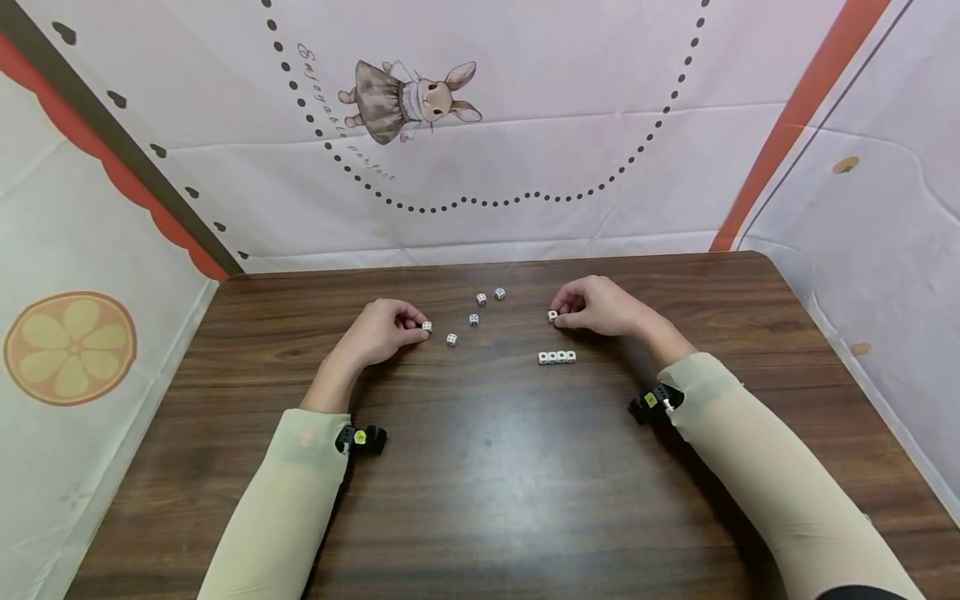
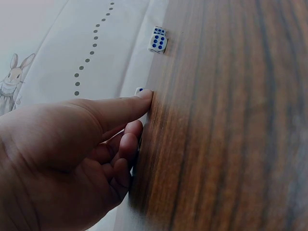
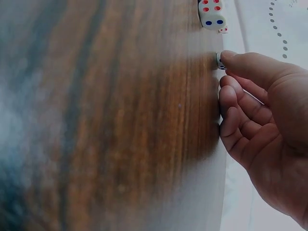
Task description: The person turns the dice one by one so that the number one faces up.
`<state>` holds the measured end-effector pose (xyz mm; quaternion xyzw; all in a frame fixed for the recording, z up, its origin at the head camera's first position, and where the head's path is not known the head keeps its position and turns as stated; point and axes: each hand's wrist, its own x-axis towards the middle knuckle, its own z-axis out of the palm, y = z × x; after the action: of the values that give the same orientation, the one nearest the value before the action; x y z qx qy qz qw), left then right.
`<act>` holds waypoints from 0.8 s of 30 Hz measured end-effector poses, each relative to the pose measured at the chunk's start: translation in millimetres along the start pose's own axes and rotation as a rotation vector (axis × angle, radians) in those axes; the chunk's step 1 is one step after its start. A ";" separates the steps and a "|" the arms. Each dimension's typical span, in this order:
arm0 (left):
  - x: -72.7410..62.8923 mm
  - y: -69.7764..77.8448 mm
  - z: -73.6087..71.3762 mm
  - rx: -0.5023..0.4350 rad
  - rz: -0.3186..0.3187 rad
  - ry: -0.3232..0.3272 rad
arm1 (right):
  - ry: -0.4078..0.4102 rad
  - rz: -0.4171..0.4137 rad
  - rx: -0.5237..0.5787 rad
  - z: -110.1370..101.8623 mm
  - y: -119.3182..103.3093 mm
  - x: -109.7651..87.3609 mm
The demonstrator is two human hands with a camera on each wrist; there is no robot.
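Note:
My left hand point(image 1: 386, 332) pinches a white die point(image 1: 427, 327) between thumb and fingers at the left of the group; in the left wrist view the thumb covers most of this die point(image 2: 139, 90). On the other side, my right hand point(image 1: 600, 307) holds another die point(image 1: 552, 317) by thumb and fingertips, low at the tabletop. Just in front of it lies a tight row of several dice point(image 1: 557, 357). Between the hands are scattered loose dice: one point(image 1: 452, 340) beside the left hand, one point(image 1: 473, 320) near the middle, and two farther back, a die point(image 1: 482, 299) and its neighbour point(image 1: 500, 294).
Dark wood grain covers the table point(image 1: 480, 500). A pale printed cloth point(image 1: 525, 158) with a rabbit figure point(image 1: 405, 100) hangs right behind the table's back edge, and more cloth stands at both sides. Each wrist wears a small black camera, such as the left one point(image 1: 362, 439).

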<state>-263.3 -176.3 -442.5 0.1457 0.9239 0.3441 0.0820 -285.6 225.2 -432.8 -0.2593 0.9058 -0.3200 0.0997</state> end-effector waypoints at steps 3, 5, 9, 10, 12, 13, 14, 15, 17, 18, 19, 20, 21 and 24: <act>-0.5 -0.1 0.1 -0.003 -0.003 -0.002 | 0.001 0.003 0.002 0.6 -1.1 -0.2; -0.7 -0.1 0.2 -0.003 -0.005 -0.002 | 0.003 0.004 -0.001 1.1 -1.2 -0.2; -0.1 -0.5 0.8 -0.001 -0.006 -0.004 | 0.011 0.003 -0.016 0.9 -0.9 -2.2; 0.1 -0.6 0.9 -0.001 -0.006 -0.004 | 0.013 0.004 -0.018 0.6 -0.6 -3.3; 0.3 -0.3 0.8 -0.005 -0.010 -0.007 | 0.017 0.006 -0.018 -0.6 -0.4 -5.9; 0.2 0.0 0.6 -0.005 -0.011 -0.009 | 0.018 0.008 -0.017 -1.4 -0.3 -7.4; 0.4 0.0 0.4 -0.005 -0.011 -0.010 | 0.018 0.012 -0.015 -2.1 0.2 -8.7; 0.2 0.4 0.1 -0.005 -0.011 -0.011 | 0.018 0.013 -0.013 -2.9 0.5 -10.1; -0.2 0.9 -0.4 -0.007 -0.013 -0.012 | 0.017 0.015 -0.013 -4.7 1.0 -12.9; -0.3 0.9 -0.6 -0.006 -0.014 -0.012 | 0.017 0.016 -0.014 -5.6 1.1 -14.3; -0.4 0.8 -0.7 -0.004 -0.015 -0.011 | 0.016 0.018 -0.017 -6.5 1.1 -15.7; -0.2 0.5 -1.0 -0.001 -0.013 -0.010 | 0.016 0.018 -0.017 -7.5 0.8 -17.1; -0.5 0.6 -1.1 -0.001 -0.013 -0.009 | 0.015 0.020 -0.017 -8.4 0.4 -18.7; 0.1 0.3 -0.6 0.004 -0.011 -0.008 | 0.017 0.021 -0.018 -10.6 -0.3 -24.5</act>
<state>-263.5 -176.4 -441.8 0.1419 0.9250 0.3414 0.0873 -268.5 243.6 -424.0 -0.2479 0.9120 -0.3131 0.0932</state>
